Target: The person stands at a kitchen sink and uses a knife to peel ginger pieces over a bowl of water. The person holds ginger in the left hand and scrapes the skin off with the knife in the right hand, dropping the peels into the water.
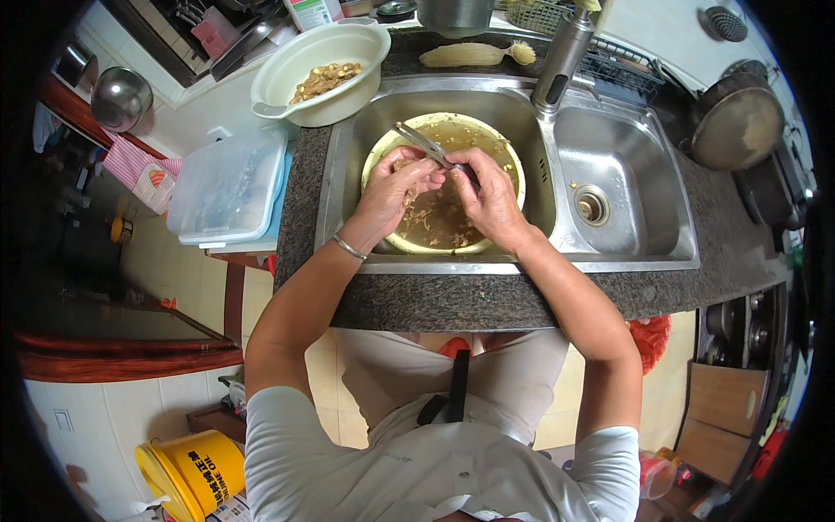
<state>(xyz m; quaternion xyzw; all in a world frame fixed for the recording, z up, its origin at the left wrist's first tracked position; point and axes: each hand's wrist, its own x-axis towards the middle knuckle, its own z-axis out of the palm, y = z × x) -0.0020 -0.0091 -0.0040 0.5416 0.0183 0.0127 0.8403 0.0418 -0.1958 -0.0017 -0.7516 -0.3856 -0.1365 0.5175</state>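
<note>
My left hand (pixel 390 196) holds small brown lumpy pieces over a pale yellow basin (pixel 373 155) of murky brown water with floating bits. My right hand (pixel 486 192) grips a narrow metal tool (pixel 421 142), perhaps a peeler or scissors, whose upper end points up and left over the basin. The fingertips of both hands nearly meet at the tool. The basin stands in the larger bowl of a steel sink (pixel 538 196). At the upper left, a white plastic basin (pixel 267 75) holds brown and yellowish pieces (pixel 326 81).
A loofah-like scrubber (pixel 466 55) lies behind the sink, beside the faucet (pixel 562 59). The smaller sink bowl (pixel 590 140) is on the right, with a pan (pixel 737 121) beyond it. A lidded plastic box (pixel 222 186) stands left of the granite counter (pixel 443 303).
</note>
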